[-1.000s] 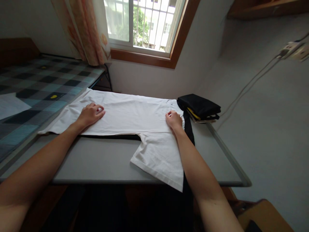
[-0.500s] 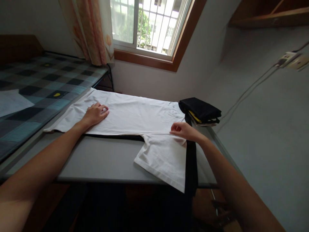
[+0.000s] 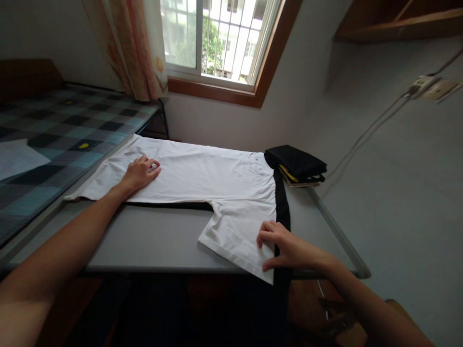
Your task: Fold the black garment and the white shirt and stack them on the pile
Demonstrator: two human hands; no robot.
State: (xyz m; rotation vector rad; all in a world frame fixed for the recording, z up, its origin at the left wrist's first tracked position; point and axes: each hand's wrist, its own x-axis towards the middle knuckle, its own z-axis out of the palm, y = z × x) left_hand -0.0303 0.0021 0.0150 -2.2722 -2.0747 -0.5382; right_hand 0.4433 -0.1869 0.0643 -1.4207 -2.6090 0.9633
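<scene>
A white T-shirt [image 3: 202,168] lies spread along the table, its short sleeve [image 3: 238,231] pointing toward me and hanging slightly past the front edge. Black fabric [image 3: 282,202] shows from under the shirt along its right side and lower edge. My left hand [image 3: 142,172] rests on the left part of the shirt with fingers loosely bent and apart, holding nothing. Over the outer end of the sleeve is my right hand [image 3: 277,246], thumb and fingers spread apart around the cloth near its right edge, not closed on it.
A folded black bundle [image 3: 296,164] with a yellow strip sits at the table's back right. To the left is a bed with a checked mattress [image 3: 90,118] and a white sheet-like item [image 3: 20,156]. The grey table [image 3: 152,241] has a raised rim.
My right hand has moved from the sleeve's shoulder seam toward me, down to the sleeve's end, and its fingers have spread. My left hand stays on the shirt. The view has shifted slightly.
</scene>
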